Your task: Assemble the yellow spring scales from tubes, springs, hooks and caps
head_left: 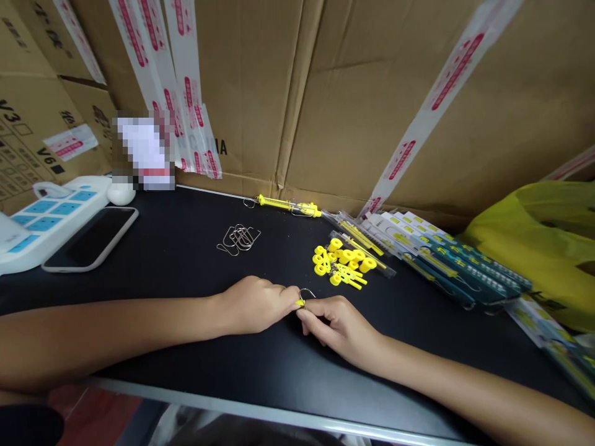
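Step in hand, judged: a yellow part (300, 303) and wire (307, 289) are being joined. Next move: a steady pinch and fine alignment seem called for. Left hand (258, 305): knuckles up, fingertips closed on the yellow part. Right hand (341, 325): fingers curled, thumb and forefinger pinched on it opposite. Location: held over the table (186, 353), nearer its front edge than the yellow pile (344, 263).

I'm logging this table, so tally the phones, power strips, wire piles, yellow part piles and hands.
Phone: 1
Power strip: 1
Wire pile: 1
Yellow part pile: 1
Left hand and right hand: 2
Total: 6
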`<state>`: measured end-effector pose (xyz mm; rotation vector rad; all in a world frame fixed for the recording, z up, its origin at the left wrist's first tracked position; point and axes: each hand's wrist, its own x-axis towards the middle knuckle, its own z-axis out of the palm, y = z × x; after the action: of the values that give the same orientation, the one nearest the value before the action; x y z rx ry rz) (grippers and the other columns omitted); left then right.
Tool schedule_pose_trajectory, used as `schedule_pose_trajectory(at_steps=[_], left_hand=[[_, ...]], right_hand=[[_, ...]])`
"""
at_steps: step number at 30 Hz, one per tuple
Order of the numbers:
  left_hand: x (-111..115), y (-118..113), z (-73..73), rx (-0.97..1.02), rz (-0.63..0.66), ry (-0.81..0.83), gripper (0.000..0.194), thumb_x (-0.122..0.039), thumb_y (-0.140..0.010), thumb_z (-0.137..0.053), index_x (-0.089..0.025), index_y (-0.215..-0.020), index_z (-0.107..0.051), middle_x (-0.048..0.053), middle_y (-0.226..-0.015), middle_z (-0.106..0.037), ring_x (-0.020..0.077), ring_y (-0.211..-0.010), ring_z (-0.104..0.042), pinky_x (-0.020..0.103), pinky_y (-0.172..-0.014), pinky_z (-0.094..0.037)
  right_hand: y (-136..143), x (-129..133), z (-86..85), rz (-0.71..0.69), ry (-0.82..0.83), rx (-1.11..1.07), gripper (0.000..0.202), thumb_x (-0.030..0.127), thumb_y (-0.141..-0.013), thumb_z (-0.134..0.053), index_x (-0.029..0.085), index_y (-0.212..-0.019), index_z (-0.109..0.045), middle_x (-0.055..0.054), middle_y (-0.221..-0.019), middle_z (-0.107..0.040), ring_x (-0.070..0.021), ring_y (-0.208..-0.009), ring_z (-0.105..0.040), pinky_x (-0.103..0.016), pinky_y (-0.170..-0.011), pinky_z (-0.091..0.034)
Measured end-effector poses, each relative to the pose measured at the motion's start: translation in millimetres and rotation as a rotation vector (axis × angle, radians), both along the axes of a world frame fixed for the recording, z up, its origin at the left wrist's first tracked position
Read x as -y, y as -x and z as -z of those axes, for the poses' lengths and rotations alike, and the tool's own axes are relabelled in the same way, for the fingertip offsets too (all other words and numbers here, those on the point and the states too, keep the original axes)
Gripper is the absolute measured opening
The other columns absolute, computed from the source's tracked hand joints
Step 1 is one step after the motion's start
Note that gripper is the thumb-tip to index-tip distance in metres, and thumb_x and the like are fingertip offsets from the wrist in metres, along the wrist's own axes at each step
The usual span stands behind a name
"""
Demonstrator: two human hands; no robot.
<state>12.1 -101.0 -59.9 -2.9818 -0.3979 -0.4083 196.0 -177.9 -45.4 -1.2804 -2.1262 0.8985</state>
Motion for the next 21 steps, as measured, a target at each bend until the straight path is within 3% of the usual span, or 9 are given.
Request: schedule_pose_trajectory(at_steps=[21], left_hand=[[0.1,0.4,1.6,0.016,0.019,-0.005,0.017,-0.02,-0.094,-0.034,-0.017,-0.082,-0.045,-0.002,-0.068,-0.063,0.0176,-0.057,-0.064,0.026,-0.046,-0.044]], right_hand=[[-1.9,1.2,3.8,-0.013,-0.086,0.048,0.039,0.03,-0.093,-0.038,0.016,-0.058,-0.05,0.002,-0.053,-0.046,-0.0076,-0.048,-0.04,-0.021,-0.051,-0.031]])
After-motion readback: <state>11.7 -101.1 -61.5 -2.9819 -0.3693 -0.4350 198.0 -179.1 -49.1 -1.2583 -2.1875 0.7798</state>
